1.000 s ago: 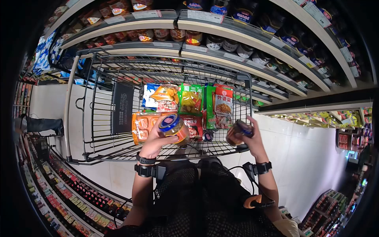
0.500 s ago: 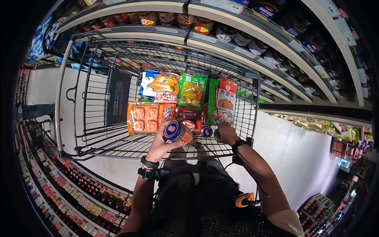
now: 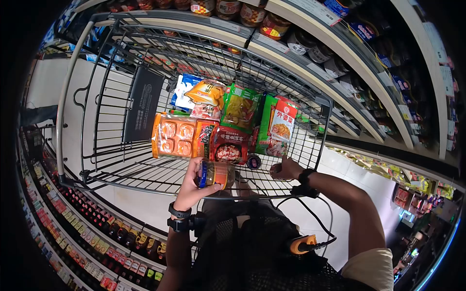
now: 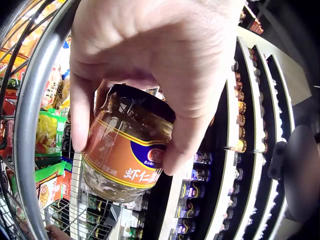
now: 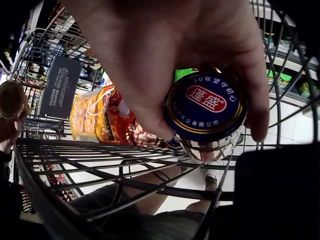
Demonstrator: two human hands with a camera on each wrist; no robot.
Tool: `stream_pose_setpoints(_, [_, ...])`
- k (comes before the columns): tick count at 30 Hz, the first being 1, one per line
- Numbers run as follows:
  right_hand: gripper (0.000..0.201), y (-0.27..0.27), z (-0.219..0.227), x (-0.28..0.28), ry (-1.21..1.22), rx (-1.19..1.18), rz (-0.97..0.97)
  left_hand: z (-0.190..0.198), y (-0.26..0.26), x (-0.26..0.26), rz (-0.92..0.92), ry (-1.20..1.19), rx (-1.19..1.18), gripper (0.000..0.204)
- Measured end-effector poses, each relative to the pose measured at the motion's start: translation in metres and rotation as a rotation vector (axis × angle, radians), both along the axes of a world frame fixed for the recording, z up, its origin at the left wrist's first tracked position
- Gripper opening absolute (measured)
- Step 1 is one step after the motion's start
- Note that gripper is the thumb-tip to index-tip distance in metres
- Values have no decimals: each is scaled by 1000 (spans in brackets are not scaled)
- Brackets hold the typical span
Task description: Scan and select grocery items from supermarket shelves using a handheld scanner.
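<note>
The left hand point(image 3: 189, 190) grips a glass jar point(image 3: 217, 175) with a blue lid and orange label, tipped on its side above the cart's near edge. Thumb and fingers clasp the jar point(image 4: 127, 150) at both sides in the left wrist view. Inside the cart's near right corner, the right hand point(image 3: 287, 169) holds a second jar, mostly hidden in the head view. From the right wrist, that jar's blue lid point(image 5: 205, 106) faces the camera, upright, with thumb and fingers around it. Another blue-lidded jar point(image 3: 253, 162) stands in the cart just left of the right hand.
The wire cart point(image 3: 109, 162) holds a tray pack point(image 3: 175, 136), a red bag point(image 3: 229, 145), a green bag point(image 3: 240, 107), a red-and-green packet point(image 3: 283, 123) and other bags. Shelves of jars point(image 3: 274, 26) run behind it. More shelves stand at the lower left.
The right hand has lowered its jar into the cart's near right corner. In the left hand, the jar has turned from lid-up onto its side. The view has shifted, with the cart now appearing tilted.
</note>
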State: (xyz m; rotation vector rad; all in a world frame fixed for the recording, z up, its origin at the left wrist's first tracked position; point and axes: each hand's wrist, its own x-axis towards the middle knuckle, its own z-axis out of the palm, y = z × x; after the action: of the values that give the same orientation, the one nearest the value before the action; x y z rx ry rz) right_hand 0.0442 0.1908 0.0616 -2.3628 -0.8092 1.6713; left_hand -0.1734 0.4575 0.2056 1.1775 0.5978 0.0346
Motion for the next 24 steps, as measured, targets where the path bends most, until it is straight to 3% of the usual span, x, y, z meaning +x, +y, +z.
stream_pose_setpoints(1, [83, 2, -1, 6, 109, 79, -63, 2, 1, -1, 45, 12, -69, 60])
stream_pose_setpoints(3, [87, 5, -8, 6, 58, 61, -16, 2, 3, -2, 29, 7, -41, 58])
stream_pose_setpoints(5, [74, 15, -15, 7, 2, 156, -29, -1, 5, -1, 91, 34, -102, 54])
stream_pose_setpoints(7, [74, 28, -32, -6, -160, -13, -38, -4, 6, 0, 139, 59, -121, 52])
stream_pose_setpoints(9, [67, 34, -33, -7, -71, -27, -77, -2, 8, 0, 170, 85, -141, 50])
stream_pose_setpoints(11, [62, 23, -85, -19, -148, -8, -55, 1, 11, -1, 155, 62, -136, 46])
stream_pose_setpoints(13, [58, 21, -102, -26, -213, 9, -26, -5, 10, -6, 256, 75, -162, 44])
stream_pose_setpoints(15, [52, 21, -113, -33, -306, 45, -121, -7, 11, -8, 208, 72, -75, 41])
stream_pose_setpoints(16, [57, 25, -123, -39, -276, -4, -316, -2, 11, -3, 237, 84, -116, 41])
stream_pose_setpoints(20, [61, 18, -149, -43, -371, -42, -156, -6, 12, -4, 223, 158, -167, 42])
stream_pose_setpoints(22, [91, 6, -177, -39, 84, -158, -299, -4, 12, 0, 206, 221, -140, 45])
stream_pose_setpoints(23, [91, 7, -167, -39, 87, -154, -309, -5, 11, 3, 196, 222, -135, 45])
stream_pose_setpoints(24, [95, 19, -128, -34, 140, -221, -351, -7, 9, 6, 165, 208, -94, 49])
